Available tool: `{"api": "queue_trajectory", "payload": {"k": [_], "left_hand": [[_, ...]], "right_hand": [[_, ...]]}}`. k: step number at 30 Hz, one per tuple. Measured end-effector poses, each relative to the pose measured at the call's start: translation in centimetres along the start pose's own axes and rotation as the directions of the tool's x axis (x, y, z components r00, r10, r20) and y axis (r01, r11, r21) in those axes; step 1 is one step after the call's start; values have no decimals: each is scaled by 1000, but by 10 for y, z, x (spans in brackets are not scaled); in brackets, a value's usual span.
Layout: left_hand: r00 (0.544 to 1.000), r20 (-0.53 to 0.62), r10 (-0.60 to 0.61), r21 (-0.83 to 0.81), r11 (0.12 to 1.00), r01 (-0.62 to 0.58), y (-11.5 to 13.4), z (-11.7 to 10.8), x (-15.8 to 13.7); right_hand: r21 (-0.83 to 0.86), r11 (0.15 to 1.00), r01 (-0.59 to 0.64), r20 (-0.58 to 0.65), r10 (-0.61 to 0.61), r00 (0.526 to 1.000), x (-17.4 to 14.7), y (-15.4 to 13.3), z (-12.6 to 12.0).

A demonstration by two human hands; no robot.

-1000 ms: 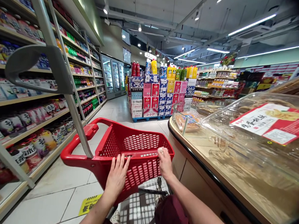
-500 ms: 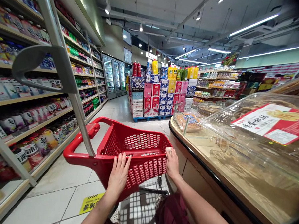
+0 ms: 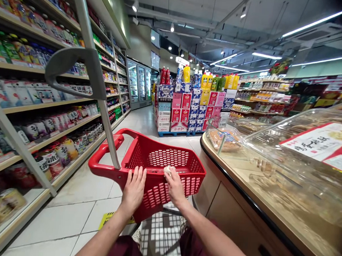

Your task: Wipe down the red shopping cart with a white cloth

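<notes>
A red plastic shopping cart (image 3: 153,214) with slotted sides stands before me, and its basket holds nothing that I can see. My left hand (image 3: 133,192) rests on the near rim by the handle end, fingers stretched out and apart. Farther right along that rim, my right hand (image 3: 175,188) pinches a crumpled white tissue or cloth (image 3: 169,170), pressed against the rim. From the handle end rises a metal pole (image 3: 107,125) with a grey hook-like loop (image 3: 77,73) on it.
Shelves of bottled drinks (image 3: 62,153) line the left side. On the right, a display counter (image 3: 242,191) with clear lids runs close to the cart. Stacked drink cartons (image 3: 185,111) stand ahead on a blue pallet. A yellow floor sign (image 3: 106,218) lies under my left arm.
My right hand has slid left along the rim with the white tissue or cloth, from the far right corner to the middle. The left hand stays on the rim; the view has shifted slightly.
</notes>
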State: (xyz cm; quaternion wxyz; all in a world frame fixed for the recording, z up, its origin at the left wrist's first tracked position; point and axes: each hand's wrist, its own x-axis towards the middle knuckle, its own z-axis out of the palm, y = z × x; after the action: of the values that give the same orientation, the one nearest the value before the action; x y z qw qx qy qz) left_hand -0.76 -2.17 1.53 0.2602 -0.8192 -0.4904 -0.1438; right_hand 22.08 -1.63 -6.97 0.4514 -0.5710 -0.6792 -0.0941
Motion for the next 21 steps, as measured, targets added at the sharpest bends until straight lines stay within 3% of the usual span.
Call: {"api": "queue_trajectory", "payload": {"k": [5,9,11,15,21], "left_hand": [[999,-33,9,-23,1000,-9,1,3,-4],[1000,-24,-18,-18,1000,18,3,3,-4],[1000,-5,29,-25,999,-29,0,3,-4],[999,13,37,-20,999,-36,-2,2,-4],[1000,9,-8,8,1000,8,3,4,-3]], "right_hand": [[-56,982,-178,-123,170,978,0,4,1],[36,999,7,-16,-6,1000,4,-16,17],[49,998,24,0,-24,1000,6,-15,18],[-39,987,-157,-95,153,984,8,-8,13],[79,992,101,-25,-100,995,6,-33,29]]}}
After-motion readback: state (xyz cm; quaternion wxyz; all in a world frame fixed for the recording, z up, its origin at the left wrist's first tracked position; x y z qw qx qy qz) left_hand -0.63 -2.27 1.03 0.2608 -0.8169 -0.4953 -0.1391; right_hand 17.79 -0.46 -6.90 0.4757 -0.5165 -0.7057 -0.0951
